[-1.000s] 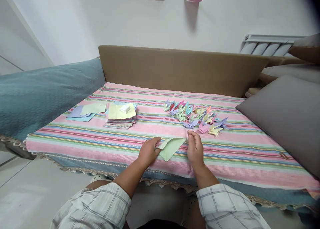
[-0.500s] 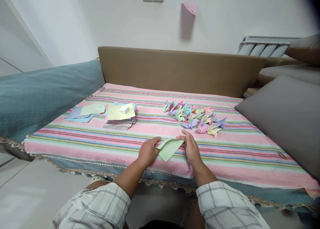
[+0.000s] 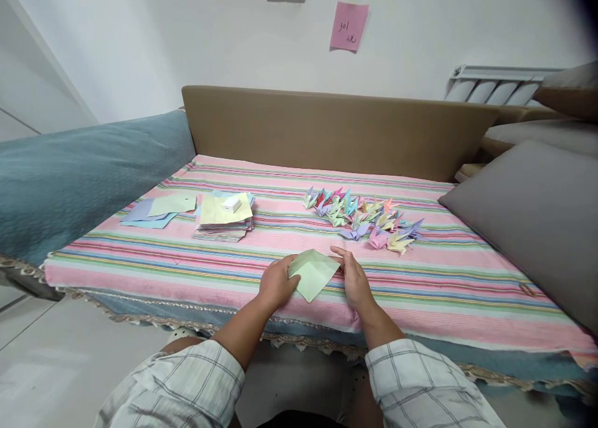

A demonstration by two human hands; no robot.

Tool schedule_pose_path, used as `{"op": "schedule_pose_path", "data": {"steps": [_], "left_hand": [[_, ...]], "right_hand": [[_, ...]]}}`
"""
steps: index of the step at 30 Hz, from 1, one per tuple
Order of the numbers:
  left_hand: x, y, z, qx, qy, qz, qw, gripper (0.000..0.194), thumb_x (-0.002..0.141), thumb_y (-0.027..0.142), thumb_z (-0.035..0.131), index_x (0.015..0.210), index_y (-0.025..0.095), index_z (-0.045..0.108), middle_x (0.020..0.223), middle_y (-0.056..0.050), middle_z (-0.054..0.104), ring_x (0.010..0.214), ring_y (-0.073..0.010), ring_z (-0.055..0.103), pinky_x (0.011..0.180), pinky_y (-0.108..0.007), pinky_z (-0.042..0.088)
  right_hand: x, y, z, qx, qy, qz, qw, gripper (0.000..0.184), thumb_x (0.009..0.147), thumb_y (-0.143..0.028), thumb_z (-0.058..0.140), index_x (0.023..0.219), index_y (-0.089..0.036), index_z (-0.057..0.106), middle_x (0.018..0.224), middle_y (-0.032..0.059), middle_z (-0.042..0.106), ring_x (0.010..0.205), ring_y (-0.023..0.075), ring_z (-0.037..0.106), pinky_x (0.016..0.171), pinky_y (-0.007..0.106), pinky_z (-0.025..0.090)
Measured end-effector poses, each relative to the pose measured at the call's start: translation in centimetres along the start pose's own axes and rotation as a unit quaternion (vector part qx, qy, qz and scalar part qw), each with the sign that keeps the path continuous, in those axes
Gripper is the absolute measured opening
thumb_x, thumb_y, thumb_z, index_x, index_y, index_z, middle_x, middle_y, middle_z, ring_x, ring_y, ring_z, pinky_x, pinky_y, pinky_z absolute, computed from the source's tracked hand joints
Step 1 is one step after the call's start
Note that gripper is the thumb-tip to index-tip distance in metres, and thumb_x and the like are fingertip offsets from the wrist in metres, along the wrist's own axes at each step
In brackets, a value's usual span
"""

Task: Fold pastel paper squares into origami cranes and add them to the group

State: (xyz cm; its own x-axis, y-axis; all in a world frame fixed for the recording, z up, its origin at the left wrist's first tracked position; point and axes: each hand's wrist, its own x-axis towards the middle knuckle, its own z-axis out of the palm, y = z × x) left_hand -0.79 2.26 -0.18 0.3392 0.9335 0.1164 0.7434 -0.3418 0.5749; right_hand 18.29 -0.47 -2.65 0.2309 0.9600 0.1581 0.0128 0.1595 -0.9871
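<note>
A pale green square of origami paper, creased across the middle, is held above the striped cloth with one corner pointing towards me. My left hand is closed on its left corner, the thumb lying on top. At the right corner, my right hand has its fingers against the edge, with the index finger stretched out to the left. Part of that grip is hidden. Beyond my right hand lies a cluster of folded paper cranes in several colours.
Left of centre stands a stack of paper squares with a small white block on top. Loose sheets lie farther left. A grey cushion covers the right side. A brown backrest closes off the far side.
The green paper has opened out from its folded shape, and its upper part now stands up facing me. My hands have barely shifted. The pink note on the wall now hangs flat.
</note>
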Motion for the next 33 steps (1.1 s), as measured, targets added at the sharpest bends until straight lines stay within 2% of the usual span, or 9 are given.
{"op": "schedule_pose_path", "data": {"steps": [6, 13, 20, 27, 33], "left_hand": [[0.1, -0.06, 0.11, 0.006, -0.003, 0.003, 1.0, 0.051, 0.071, 0.017, 0.054, 0.121, 0.025, 0.053, 0.107, -0.001, 0.066, 0.096, -0.0229, 0.057, 0.079, -0.03, 0.043], [0.14, -0.23, 0.27, 0.003, 0.008, 0.014, 1.0, 0.052, 0.07, 0.017, 0.055, 0.121, 0.026, 0.053, 0.107, -0.001, 0.066, 0.095, -0.0237, 0.057, 0.077, -0.032, 0.044], [0.04, -0.11, 0.22, -0.013, 0.001, 0.016, 1.0, 0.049, 0.071, 0.016, 0.055, 0.119, 0.027, 0.055, 0.11, 0.002, 0.065, 0.099, -0.0218, 0.056, 0.084, -0.03, 0.042], [-0.04, -0.26, 0.4, -0.025, 0.004, 0.035, 0.999, 0.047, 0.071, 0.015, 0.055, 0.116, 0.03, 0.059, 0.11, 0.004, 0.066, 0.098, -0.0209, 0.055, 0.088, -0.032, 0.042], [-0.15, -0.41, 0.6, -0.021, -0.002, 0.049, 0.999, 0.048, 0.071, 0.014, 0.055, 0.116, 0.031, 0.06, 0.109, 0.004, 0.066, 0.1, -0.0198, 0.054, 0.091, -0.032, 0.041]], "right_hand": [[-0.35, 0.04, 0.19, -0.018, -0.06, -0.027, 0.998, 0.065, 0.084, -0.066, 0.024, 0.109, -0.018, 0.061, 0.1, 0.0091, 0.068, 0.097, 0.0227, 0.062, 0.089, 0.038, 0.045], [-0.53, 0.34, 0.38, -0.035, -0.108, -0.071, 0.991, 0.058, 0.088, -0.06, 0.027, 0.103, -0.02, 0.065, 0.105, 0.0083, 0.067, 0.099, 0.0222, 0.061, 0.09, 0.04, 0.045], [-0.66, -0.06, 0.51, -0.107, -0.118, -0.102, 0.982, 0.056, 0.089, -0.058, 0.025, 0.104, -0.023, 0.067, 0.1, 0.0053, 0.068, 0.097, 0.0219, 0.061, 0.09, 0.041, 0.046], [-0.5, 0.09, 0.54, -0.133, -0.099, -0.086, 0.982, 0.053, 0.085, -0.062, 0.032, 0.095, -0.026, 0.07, 0.093, 0.0037, 0.07, 0.095, 0.0233, 0.061, 0.088, 0.042, 0.046], [-0.43, 0.51, 0.58, -0.135, -0.115, -0.096, 0.98, 0.051, 0.089, -0.055, 0.028, 0.105, -0.024, 0.065, 0.094, 0.0045, 0.07, 0.091, 0.0212, 0.063, 0.084, 0.038, 0.048]]}}
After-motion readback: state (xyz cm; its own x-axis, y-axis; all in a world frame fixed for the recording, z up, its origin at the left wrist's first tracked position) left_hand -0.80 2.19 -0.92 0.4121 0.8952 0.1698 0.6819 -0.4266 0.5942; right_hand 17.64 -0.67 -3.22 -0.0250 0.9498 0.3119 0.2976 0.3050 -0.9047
